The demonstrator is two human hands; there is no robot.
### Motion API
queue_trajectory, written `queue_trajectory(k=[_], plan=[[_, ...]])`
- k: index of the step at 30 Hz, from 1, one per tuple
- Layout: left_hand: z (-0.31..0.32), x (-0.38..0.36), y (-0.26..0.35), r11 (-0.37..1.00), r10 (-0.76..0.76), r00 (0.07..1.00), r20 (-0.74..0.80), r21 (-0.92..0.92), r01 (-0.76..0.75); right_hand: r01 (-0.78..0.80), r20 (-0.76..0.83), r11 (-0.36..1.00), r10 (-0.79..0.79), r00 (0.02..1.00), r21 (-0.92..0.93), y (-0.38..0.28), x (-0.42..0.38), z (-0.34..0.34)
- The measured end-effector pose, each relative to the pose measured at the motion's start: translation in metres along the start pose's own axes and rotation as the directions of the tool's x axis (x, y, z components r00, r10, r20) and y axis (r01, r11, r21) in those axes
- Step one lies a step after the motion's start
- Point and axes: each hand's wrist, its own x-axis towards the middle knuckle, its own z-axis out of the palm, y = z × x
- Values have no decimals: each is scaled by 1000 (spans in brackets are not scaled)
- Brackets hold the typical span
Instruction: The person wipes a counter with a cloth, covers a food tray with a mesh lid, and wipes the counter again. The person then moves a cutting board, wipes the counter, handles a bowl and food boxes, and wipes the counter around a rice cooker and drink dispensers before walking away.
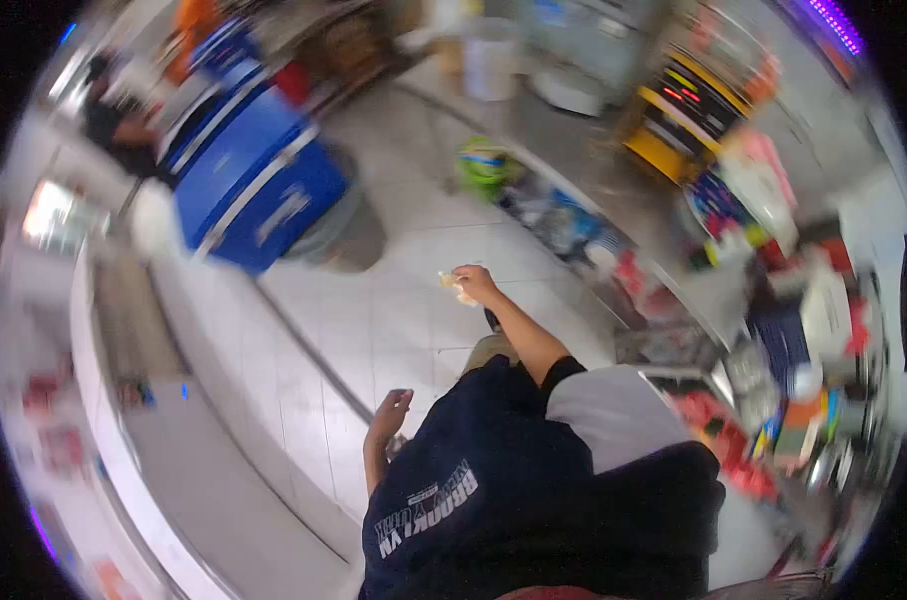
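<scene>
My right hand [476,284] is stretched out over the tiled floor, its fingers closed on a small crumpled pale yellow and white thing [458,287], perhaps paper or cloth. Lower and to the left, my left hand [392,408] hangs beside my dark shirt [494,430], near the base of the white counter. It looks empty, with its fingers loosely apart. The picture is blurred by motion, so the fingers show only roughly.
Blue bins [274,180] stand at the upper left, with a person [119,125] behind them. A long white counter [224,480] curves along the left. To the right are a green item [485,168], a yellow-and-black machine [689,110] and a cluttered surface with a red bag [724,430].
</scene>
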Motion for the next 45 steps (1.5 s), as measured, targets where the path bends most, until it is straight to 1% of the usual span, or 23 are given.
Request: queue_trajectory(k=[3, 6, 9, 14, 16, 19, 20, 21, 22, 23, 25, 26, 28, 29, 30, 31, 32, 35, 37, 40, 42, 44, 45], plan=[[-41, -28, -13, 994, -63, 994, -93, -90, 55, -333, 332, 709, 147, 932, 622, -99, -11, 101], [-72, -46, -24, 960, -92, 975, -205, -277, 32, -555, 646, 551, 39, 763, 623, -143, -14, 153], [-109, -60, -48, 905, -112, 957, -269, -426, -14, -647, 752, 507, -3, 659, 569, -206, -38, 193], [-161, -44, -47, 922, -81, 980, -183, -386, 4, -601, 707, 647, 131, 694, 470, -218, -20, 222], [-201, -34, -69, 949, -26, 985, -168, -313, -29, -663, 669, 411, 154, 727, 626, -180, 9, 256], [-274, -30, -119, 898, -123, 956, -265, -439, -6, -614, 574, 390, 229, 786, 686, -95, 72, 294], [-297, -30, -152, 855, -230, 913, -337, -518, 24, -577, 527, 471, 250, 812, 667, -68, 89, 301], [-313, -34, -191, 769, -317, 829, -461, -636, -60, -603, 454, 357, 420, 785, 713, -66, 97, 305], [-318, -39, -239, 671, -415, 727, -547, -724, -161, -608, 530, 368, 299, 794, 704, -21, 117, 304], [-306, -37, -316, 647, -494, 518, -698, -694, -318, -575, 424, 454, 395, 815, 681, -15, 123, 305], [-285, -82, -419, 661, -736, 276, -618, -745, 91, -631, 151, 581, 662, 734, 515, -37, 133, 324], [-269, -113, -449, 809, -555, 389, -735, -587, 44, -596, 248, 803, 574, 780, 14, -41, 151, 342], [-236, -157, -412, 317, -925, 230, -302, -948, 30, -349, 389, 834, 518, 762, -427, 2, 194, 366], [-219, -183, -388, 606, -748, 392, -536, -792, 75, -278, 474, 820, 528, 704, -500, 33, 219, 383], [-208, -177, -395, 106, -965, 228, -132, -987, -124, -267, 543, 817, 548, 636, -511, 58, 244, 405], [-209, -176, -388, -25, -980, 200, 2, -993, -112, -289, 507, 815, 548, 665, -503, 4, 241, 441], [-222, -170, -380, 30, -977, 213, -24, -999, 26, -309, 470, 813, 548, 692, -493, -51, 238, 478], [-281, -137, -381, 247, -953, 261, -152, -890, 383, -28, 634, 847, 419, 650, -531, -124, 279, 598], [-338, -112, -391, 352, -929, 295, -226, -789, 503, 153, 716, 826, 360, 598, -543, -177, 319, 673], [-440, -80, -417, 458, -888, 338, -310, -653, 604, 209, 779, 876, 248, 576, -434, -241, 354, 746], [-522, -61, -437, 527, -849, 369, -378, -549, 649, 107, 718, 835, 391, 575, -540, -222, 395, 776], [-605, -43, -458, 592, -786, 404, -467, -383, 709, 343, 763, 830, 144, 630, -440, -188, 423, 773], [-648, -32, -474, 621, -722, 436, -537, -226, 751, 366, 741, 795, 149, 655, -484, -187, 426, 766]])
